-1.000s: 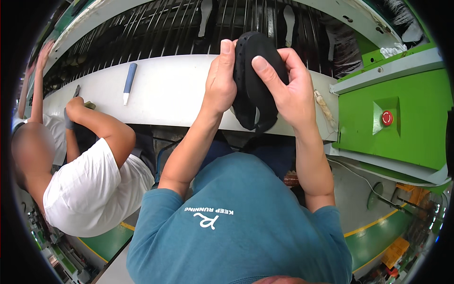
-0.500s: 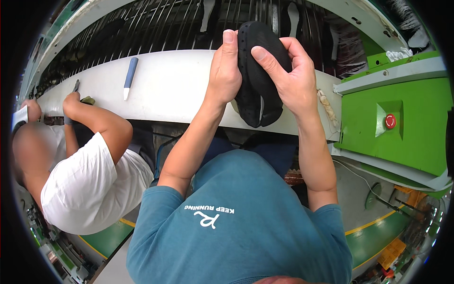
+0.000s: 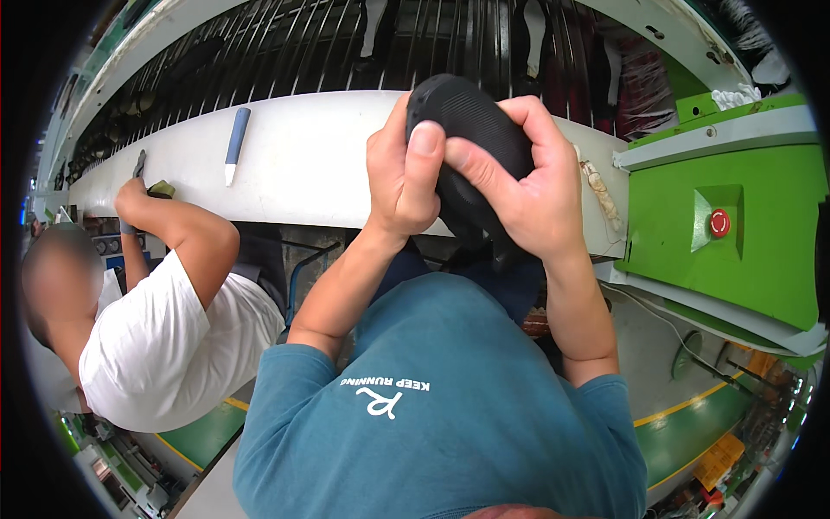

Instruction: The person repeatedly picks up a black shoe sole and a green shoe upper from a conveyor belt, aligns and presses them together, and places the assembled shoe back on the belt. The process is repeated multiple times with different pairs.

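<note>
A black shoe point(image 3: 471, 112) with a ribbed, fabric-like surface is held up between my two hands, over the near edge of the white worktop. My left hand point(image 3: 402, 177) wraps its left side, with the thumb pressed on the shoe. From the right, my right hand point(image 3: 540, 177) grips it, thumb lying across the middle and fingers curled round the far side. The two thumb tips almost meet. Palms and fingers hide much of the shoe's sides, and its lower end hangs toward me, partly in shadow.
On the white worktop point(image 3: 303, 156) lies a blue-handled tool with a white tip point(image 3: 236, 147). A conveyor of metal rods point(image 3: 320, 52) carrying shoes runs behind. At right stands a green machine point(image 3: 666, 216) with a red button point(image 3: 719, 223). A co-worker in white point(image 3: 147, 346) works at left.
The shoe has come down nearer to me and tilted, its far end now lower in view. My thumbs have moved closer together on it. Shoes on the conveyor have shifted slightly.
</note>
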The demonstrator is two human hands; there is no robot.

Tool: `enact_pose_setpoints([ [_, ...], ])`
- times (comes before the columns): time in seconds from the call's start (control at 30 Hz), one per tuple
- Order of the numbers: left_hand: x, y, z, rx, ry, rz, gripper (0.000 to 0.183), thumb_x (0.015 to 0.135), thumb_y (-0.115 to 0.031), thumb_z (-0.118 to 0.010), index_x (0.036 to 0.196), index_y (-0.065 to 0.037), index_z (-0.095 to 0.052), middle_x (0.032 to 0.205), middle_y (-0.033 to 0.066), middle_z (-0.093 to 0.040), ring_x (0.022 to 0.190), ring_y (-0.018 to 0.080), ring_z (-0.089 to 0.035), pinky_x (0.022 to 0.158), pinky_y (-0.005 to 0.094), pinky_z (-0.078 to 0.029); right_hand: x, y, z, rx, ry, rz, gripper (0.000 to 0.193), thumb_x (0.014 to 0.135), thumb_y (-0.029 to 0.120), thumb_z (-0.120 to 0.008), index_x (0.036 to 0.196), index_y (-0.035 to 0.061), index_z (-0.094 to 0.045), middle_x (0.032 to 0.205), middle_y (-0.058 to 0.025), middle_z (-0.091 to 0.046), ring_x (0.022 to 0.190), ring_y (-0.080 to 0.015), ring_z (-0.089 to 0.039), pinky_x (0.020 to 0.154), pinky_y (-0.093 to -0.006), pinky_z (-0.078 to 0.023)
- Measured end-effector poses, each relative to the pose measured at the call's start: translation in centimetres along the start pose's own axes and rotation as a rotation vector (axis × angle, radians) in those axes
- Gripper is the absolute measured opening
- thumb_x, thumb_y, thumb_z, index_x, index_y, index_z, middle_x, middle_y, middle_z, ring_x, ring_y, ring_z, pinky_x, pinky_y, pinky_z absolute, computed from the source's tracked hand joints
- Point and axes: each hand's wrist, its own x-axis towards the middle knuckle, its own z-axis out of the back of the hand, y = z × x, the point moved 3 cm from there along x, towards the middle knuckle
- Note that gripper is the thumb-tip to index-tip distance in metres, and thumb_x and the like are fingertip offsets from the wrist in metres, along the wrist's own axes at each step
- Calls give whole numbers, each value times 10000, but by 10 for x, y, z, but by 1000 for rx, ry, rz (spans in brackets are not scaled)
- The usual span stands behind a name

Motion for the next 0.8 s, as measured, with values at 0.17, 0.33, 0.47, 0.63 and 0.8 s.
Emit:
enact_pose_setpoints([
  [0.17,-12,-23,7,-112,39,24,633,1076,-459,-502,1331,99,-660,1117,235,-802,1031,305,-783,953,432,-628,-20,13,-7,-113,41,201,432,853,222,-993,1073,41,-668,964,-102,-728,837,-203,-719,733,-335,-575],
  [0.33,-21,-48,17,-4,110,143,768,1105,-618,-497,1274,113,-663,1134,303,-786,1053,364,-792,950,463,-647,-39,14,-8,-135,32,265,411,862,240,-986,1038,51,-665,897,-68,-680,739,-167,-654,642,-309,-530],
  [0.47,-28,-49,26,-47,89,166,800,1106,-657,-489,1228,120,-633,1097,358,-760,1043,448,-777,945,543,-646,-50,-1,-4,-16,22,225,321,901,213,-946,972,58,-674,816,-40,-639,652,-149,-609,574,-300,-494],
  [0.63,-32,-50,30,16,78,92,705,1100,-575,-579,1189,122,-643,1052,348,-761,1011,465,-776,946,585,-644,-49,0,-9,26,-20,256,288,910,189,-935,926,56,-680,764,-44,-612,613,-149,-584,543,-301,-464],
  [0.8,-34,-44,37,-120,113,5,522,1054,-348,-708,1202,151,-669,1077,353,-769,1041,457,-785,975,588,-644,-47,-1,-14,26,-23,273,307,887,207,-946,920,63,-677,758,-51,-613,603,-169,-595,534,-314,-472],
])
